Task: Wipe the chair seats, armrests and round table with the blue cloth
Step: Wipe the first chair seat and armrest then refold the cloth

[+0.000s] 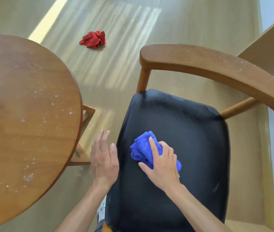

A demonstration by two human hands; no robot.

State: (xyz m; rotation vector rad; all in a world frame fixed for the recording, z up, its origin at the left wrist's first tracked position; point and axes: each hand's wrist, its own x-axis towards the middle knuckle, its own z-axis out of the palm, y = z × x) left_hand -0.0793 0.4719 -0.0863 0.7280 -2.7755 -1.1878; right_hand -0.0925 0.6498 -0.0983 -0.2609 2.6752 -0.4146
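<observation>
So there's one blue cloth (141, 149), bunched up into a wad, sitting on the black chair seat (183, 131) a bit left of the middle. The right hand (162, 162) is on top of it, fingers (152, 146) curled over the wad and gripping it, pressing it down onto the seat. The index finger lies straight along the top of the cloth and the thumb is stretched out to the left.

The left hand (103, 159) holds nothing. Its fingers are straight and close together, and it sits right at the left edge of the seat; can't tell if it's actually touching the edge.

One chair in view, with a curved wooden armrest (199, 64) wrapping round the far and right side, speckled with white dust or crumbs. One round wooden desk (24, 106) to the left of the chair, also covered in white specks and little shiny bits.

One red cloth (93, 39), crumpled, lies on the floor (149, 30) well away past the desk and chair. The floor is light wood-look with streaks of sunlight across it. There's a pale wall at the right edge.
</observation>
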